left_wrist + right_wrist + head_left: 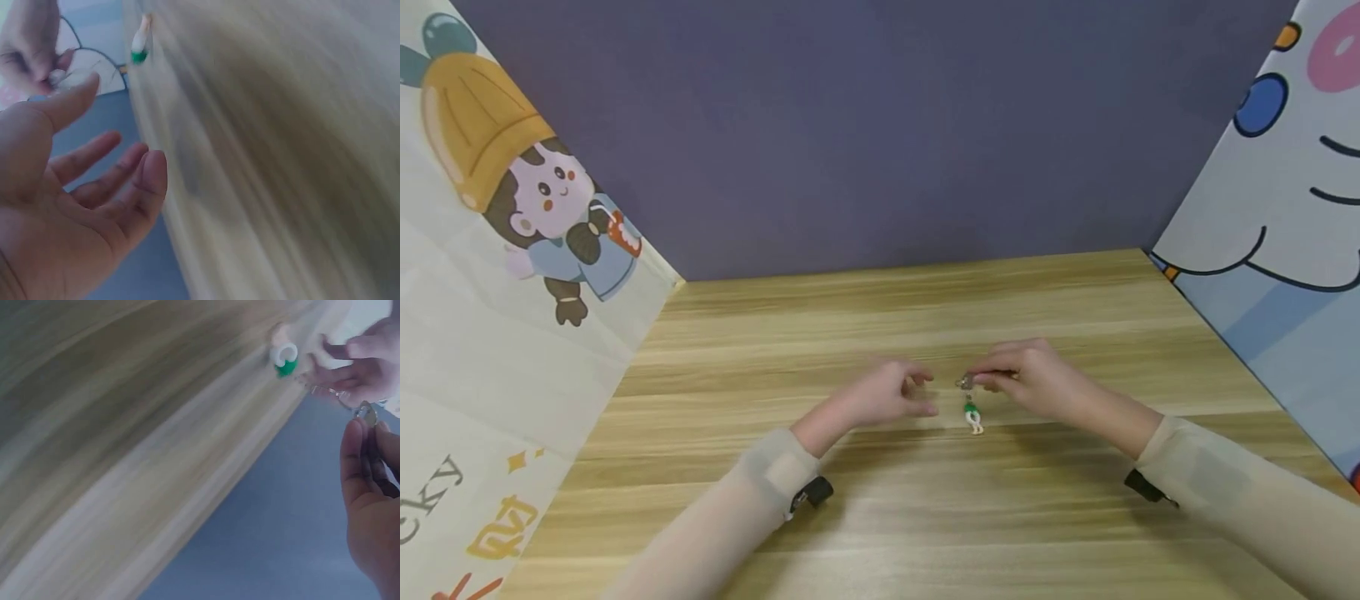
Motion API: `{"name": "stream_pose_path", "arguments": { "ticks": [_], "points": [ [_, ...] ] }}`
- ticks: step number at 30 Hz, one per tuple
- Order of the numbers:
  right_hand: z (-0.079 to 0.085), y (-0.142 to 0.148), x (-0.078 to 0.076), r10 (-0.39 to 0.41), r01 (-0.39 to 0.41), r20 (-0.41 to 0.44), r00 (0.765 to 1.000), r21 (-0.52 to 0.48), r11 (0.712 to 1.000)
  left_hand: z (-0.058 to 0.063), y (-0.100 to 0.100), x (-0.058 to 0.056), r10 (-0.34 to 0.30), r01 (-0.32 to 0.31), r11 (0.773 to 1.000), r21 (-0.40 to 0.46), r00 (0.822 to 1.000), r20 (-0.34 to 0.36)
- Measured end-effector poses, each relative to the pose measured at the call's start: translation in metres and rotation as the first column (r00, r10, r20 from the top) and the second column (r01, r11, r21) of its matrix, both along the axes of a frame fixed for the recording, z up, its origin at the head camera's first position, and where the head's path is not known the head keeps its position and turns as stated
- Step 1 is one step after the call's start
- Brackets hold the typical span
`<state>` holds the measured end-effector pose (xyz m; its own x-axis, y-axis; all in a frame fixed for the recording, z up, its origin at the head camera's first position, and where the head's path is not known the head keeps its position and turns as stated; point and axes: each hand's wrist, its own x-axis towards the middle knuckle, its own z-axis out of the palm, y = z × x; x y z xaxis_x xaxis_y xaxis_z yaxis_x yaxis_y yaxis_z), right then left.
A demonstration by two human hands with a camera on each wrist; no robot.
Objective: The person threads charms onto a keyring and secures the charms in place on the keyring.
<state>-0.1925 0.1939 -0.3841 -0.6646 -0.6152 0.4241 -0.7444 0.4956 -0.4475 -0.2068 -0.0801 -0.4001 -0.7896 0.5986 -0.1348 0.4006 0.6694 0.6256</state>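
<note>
My right hand [1033, 379] pinches the metal ring [367, 414] of a keychain between thumb and fingertips. A thin silvery chain [322, 389] runs from the ring. At its end hangs a small charm [972, 417], green at the top, white in the middle and pale peach at the tip. To the left of the keychain is my left hand [891, 396], thumb and fingers apart and loosely bent. Nothing lies in its palm in the left wrist view, where the charm [140, 47] is partly blurred.
Beneath both hands spreads a wood-grain tabletop [820, 325]. A dark blue-grey panel [880, 142] rises at the back. Cartoon-printed sheets flank the table, on the left [467, 350] and on the right [1285, 217].
</note>
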Motion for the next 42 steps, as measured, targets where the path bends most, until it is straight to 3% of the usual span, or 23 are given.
{"name": "stream_pose_path", "arguments": {
  "ticks": [3, 9, 13, 17, 22, 27, 31, 33, 36, 42],
  "points": [
    [0.006, -0.004, 0.003, 0.047, -0.049, -0.040, 0.998, -0.054, 0.997, -0.002, 0.008, -0.001, -0.042, 0.039, 0.999, 0.034, 0.996, 0.078],
    [0.027, -0.012, 0.008, 0.087, -0.110, -0.156, 0.984, -0.146, 0.983, -0.003, 0.015, -0.002, -0.143, 0.116, 0.977, 0.181, 0.979, 0.142],
    [0.036, -0.008, 0.008, 0.018, -0.049, -0.178, 0.984, -0.171, 0.984, -0.002, 0.014, -0.002, -0.161, 0.108, 0.951, 0.288, 0.973, 0.167],
    [0.038, 0.000, 0.005, -0.075, 0.061, -0.082, 0.994, -0.162, 0.985, 0.001, 0.007, -0.002, -0.096, 0.040, 0.944, 0.327, 0.983, 0.156],
    [0.030, 0.009, 0.001, -0.162, 0.177, 0.146, 0.976, -0.094, 0.980, 0.008, -0.002, 0.000, 0.000, -0.009, 0.971, 0.240, 0.999, 0.040],
    [0.010, 0.010, -0.005, -0.164, 0.194, 0.346, 0.924, -0.056, 0.979, 0.016, -0.005, 0.003, -0.016, 0.026, 0.997, 0.076, 0.991, -0.130],
    [-0.008, 0.003, -0.008, -0.160, 0.191, 0.447, 0.880, -0.026, 0.981, 0.013, -0.010, 0.002, -0.031, 0.023, 0.998, -0.050, 0.988, -0.148],
    [-0.016, 0.000, -0.009, -0.170, 0.196, 0.476, 0.863, -0.005, 0.981, 0.009, -0.011, 0.001, -0.028, 0.016, 0.996, -0.085, 0.989, -0.145],
    [-0.027, -0.005, -0.012, -0.188, 0.193, 0.475, 0.860, 0.038, 0.980, 0.002, -0.012, -0.002, -0.023, 0.000, 0.989, -0.145, 0.988, -0.156],
    [-0.040, -0.013, -0.013, -0.186, 0.140, 0.387, 0.903, 0.145, 0.979, -0.009, -0.012, -0.005, -0.056, 0.016, 0.974, -0.226, 0.983, -0.173]
  ]
}}
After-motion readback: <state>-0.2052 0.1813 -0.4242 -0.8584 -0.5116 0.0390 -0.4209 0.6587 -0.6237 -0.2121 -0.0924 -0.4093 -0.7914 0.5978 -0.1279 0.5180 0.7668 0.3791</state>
